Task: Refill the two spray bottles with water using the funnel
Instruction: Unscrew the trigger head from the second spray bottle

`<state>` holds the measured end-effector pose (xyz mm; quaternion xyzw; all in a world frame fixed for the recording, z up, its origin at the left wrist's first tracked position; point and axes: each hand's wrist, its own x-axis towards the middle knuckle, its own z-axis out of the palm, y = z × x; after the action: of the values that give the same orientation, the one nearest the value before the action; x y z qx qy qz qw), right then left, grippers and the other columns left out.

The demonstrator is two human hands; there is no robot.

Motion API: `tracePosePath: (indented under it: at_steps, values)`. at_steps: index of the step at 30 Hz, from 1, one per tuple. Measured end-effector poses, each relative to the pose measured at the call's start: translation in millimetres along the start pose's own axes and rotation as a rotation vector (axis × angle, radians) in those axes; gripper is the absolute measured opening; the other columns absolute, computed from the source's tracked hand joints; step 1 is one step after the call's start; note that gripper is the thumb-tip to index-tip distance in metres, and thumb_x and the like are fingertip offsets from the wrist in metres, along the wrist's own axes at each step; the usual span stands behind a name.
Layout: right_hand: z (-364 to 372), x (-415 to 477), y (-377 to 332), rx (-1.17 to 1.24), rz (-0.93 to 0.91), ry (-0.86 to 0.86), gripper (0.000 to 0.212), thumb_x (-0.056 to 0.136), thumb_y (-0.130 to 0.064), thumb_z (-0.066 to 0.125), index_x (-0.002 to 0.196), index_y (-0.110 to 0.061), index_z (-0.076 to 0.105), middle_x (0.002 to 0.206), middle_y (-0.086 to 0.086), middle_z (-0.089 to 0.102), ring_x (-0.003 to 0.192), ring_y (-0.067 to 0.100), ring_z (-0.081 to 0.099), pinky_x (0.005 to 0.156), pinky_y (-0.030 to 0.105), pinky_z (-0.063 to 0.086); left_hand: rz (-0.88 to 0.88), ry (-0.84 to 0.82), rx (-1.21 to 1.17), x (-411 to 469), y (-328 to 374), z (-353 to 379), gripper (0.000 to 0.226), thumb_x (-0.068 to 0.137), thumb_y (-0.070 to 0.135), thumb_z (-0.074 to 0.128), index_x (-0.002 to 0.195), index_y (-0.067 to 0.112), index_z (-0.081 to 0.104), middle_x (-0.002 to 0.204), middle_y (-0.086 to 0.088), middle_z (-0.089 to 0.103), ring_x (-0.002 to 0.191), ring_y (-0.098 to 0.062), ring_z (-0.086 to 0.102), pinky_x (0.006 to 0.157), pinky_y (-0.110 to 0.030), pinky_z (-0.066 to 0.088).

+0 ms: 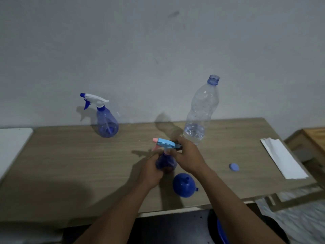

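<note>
Blue translucent plastic spray bottle (pixel 166 163) mid-frame: left hand (pixel 152 170) grips its body, right hand (pixel 187 155) grips the light-blue-and-pink trigger head (pixel 164 143); blue plastic funnel (pixel 184 185) just below.

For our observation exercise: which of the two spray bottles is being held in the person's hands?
The spray bottle with the light blue and pink trigger head; the white-headed spray bottle stands untouched.

Wooden table (pixel 88 164) w/ white paper sheet (pixel 283 159) at right edge; grey wall (pixel 140 50) behind.
</note>
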<state>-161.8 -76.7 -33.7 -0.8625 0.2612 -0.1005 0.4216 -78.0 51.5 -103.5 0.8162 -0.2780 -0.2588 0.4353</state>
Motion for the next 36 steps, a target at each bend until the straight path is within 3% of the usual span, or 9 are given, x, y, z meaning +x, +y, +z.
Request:
tracePosePath:
  at_steps: [3, 9, 12, 14, 18, 21, 25, 28, 36]
  values:
    - [14, -5, 20, 0.191, 0.060, 0.046, 0.033, 0.078, -0.032, 0.083, 0.106, -0.028, 0.065, 0.100, -0.012, 0.073, 0.092, 0.000, 0.068, 0.079, 0.023, 0.055, -0.036, 0.028, -0.089, -6, 2, 6, 0.039, 0.079, 0.000, 0.074, 0.111, 0.021, 0.066, 0.101, 0.008, 0.072, 0.094, -0.012, 0.069, 0.078, -0.019, 0.055]
    - [35, -4, 28, 0.308, 0.028, 0.148, 0.023, 0.086, -0.026, 0.077, 0.106, -0.020, 0.067, 0.094, -0.010, 0.074, 0.086, -0.002, 0.069, 0.072, 0.014, 0.053, -0.046, 0.053, -0.053, -11, 7, 5, 0.043, 0.079, 0.001, 0.071, 0.113, 0.026, 0.066, 0.097, 0.010, 0.071, 0.091, -0.006, 0.067, 0.070, -0.010, 0.046]
    - [35, 0, 35, 0.381, -0.049, 0.066, 0.018, 0.092, -0.020, 0.071, 0.110, -0.021, 0.068, 0.102, -0.009, 0.074, 0.099, 0.003, 0.069, 0.086, 0.025, 0.056, -0.024, 0.061, -0.045, -14, 19, 2, 0.044, 0.079, -0.006, 0.066, 0.116, 0.017, 0.064, 0.080, 0.018, 0.061, 0.066, 0.014, 0.058, 0.059, 0.000, 0.040]
    - [31, 3, 39, 0.372, -0.089, -0.011, 0.015, 0.095, -0.020, 0.068, 0.110, -0.023, 0.068, 0.103, -0.010, 0.074, 0.100, 0.004, 0.069, 0.089, 0.028, 0.056, -0.017, 0.068, -0.044, -16, 20, 3, 0.035, 0.081, -0.008, 0.064, 0.111, 0.009, 0.066, 0.073, 0.014, 0.056, 0.060, 0.011, 0.058, 0.054, 0.000, 0.038]
    - [29, 7, 41, 0.384, -0.082, -0.020, 0.027, 0.088, -0.029, 0.077, 0.107, -0.025, 0.057, 0.100, -0.010, 0.074, 0.094, 0.004, 0.070, 0.082, 0.029, 0.057, -0.019, 0.073, -0.068, -17, 17, 6, 0.031, 0.081, -0.003, 0.071, 0.109, 0.008, 0.067, 0.071, 0.021, 0.057, 0.060, 0.022, 0.055, 0.056, 0.000, 0.039]
    - [29, 9, 41, 0.412, -0.094, -0.007, 0.025, 0.088, -0.023, 0.077, 0.102, -0.021, 0.056, 0.094, -0.008, 0.072, 0.088, 0.002, 0.069, 0.077, 0.025, 0.055, -0.023, 0.095, -0.109, -20, 23, 5, 0.029, 0.079, -0.001, 0.076, 0.104, 0.014, 0.070, 0.071, 0.021, 0.061, 0.062, 0.012, 0.060, 0.057, -0.001, 0.040]
    - [25, 7, 46, 0.449, -0.157, -0.080, 0.016, 0.096, -0.013, 0.065, 0.111, -0.020, 0.065, 0.095, -0.002, 0.072, 0.087, 0.011, 0.071, 0.074, 0.027, 0.056, -0.028, 0.107, -0.143, -22, 28, 4, 0.051, 0.077, -0.015, 0.066, 0.121, 0.010, 0.064, 0.097, 0.011, 0.067, 0.090, 0.010, 0.065, 0.068, 0.002, 0.041]
    - [26, 4, 45, 0.464, -0.134, -0.069, 0.034, 0.092, -0.012, 0.070, 0.119, -0.028, 0.057, 0.099, -0.009, 0.073, 0.095, 0.006, 0.071, 0.082, 0.020, 0.056, -0.011, 0.099, -0.133, -24, 30, 4, 0.046, 0.083, -0.007, 0.067, 0.124, 0.014, 0.063, 0.100, 0.007, 0.068, 0.074, 0.022, 0.058, 0.067, 0.001, 0.041]
    - [26, 6, 48, 0.402, -0.179, -0.075, 0.028, 0.094, -0.023, 0.069, 0.121, -0.025, 0.060, 0.103, -0.010, 0.072, 0.099, 0.007, 0.070, 0.084, 0.024, 0.057, -0.024, 0.106, -0.137, -22, 26, 6, 0.047, 0.081, 0.005, 0.075, 0.123, 0.022, 0.063, 0.097, 0.019, 0.067, 0.079, 0.027, 0.056, 0.067, 0.002, 0.042]
